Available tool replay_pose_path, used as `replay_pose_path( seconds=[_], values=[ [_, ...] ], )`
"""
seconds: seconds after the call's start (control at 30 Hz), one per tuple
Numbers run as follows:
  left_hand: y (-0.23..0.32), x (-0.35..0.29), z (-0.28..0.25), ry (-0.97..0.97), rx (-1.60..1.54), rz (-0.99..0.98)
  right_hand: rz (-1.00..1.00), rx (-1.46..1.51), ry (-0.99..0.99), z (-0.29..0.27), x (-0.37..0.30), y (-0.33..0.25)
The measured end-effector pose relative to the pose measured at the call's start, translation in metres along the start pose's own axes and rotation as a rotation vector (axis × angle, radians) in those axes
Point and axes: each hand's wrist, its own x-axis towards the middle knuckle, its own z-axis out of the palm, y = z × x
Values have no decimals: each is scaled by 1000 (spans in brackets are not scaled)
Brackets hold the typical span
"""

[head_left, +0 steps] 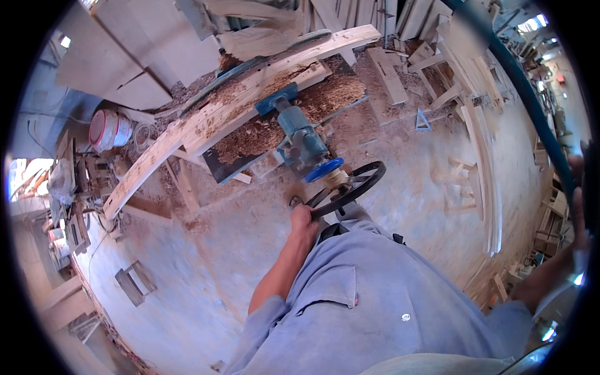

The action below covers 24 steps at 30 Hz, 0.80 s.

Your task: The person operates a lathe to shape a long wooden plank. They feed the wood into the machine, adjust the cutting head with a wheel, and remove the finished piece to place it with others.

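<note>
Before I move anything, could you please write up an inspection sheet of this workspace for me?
Surface: dark machine table, strewn with wood shavings.
Job's things: long wooden beam and shorter wooden piece side by side; teal clamp over the shorter one.
Clutter: blue triangular frame, bucket and small wooden stool on the floor.
Left hand: closed at the rim of the black handwheel.
Right hand: raised by the teal bar; grip unclear.
Cables: pale coil beside the bucket; cord or hose, cannot tell.
Surroundings: leaning panels behind; long pale boards at right.
</note>
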Motion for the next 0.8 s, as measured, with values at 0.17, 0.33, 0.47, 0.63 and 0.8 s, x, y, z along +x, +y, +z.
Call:
replay_pose_path(
  seconds=[0.17, 0.33, 0.47, 0.63, 0.8],
  values=[
    [8, -10, 5, 48, -19, -102, 119, -335, -155, 48, -52, 31],
    [2, 11, -12, 43, 29, -62, 583, 188, -260, 153, -66, 40],
    [1, 14, -12, 15, 93, -55, 499, -1, -267, 252, -99, 93],
    [7, 5, 1, 61, 18, -102, 534, 21, -204, 368, -126, 152],
    [8, -10, 3, -20, 118, 32, 526, 102, -270, 289, -120, 132]
  ],
)
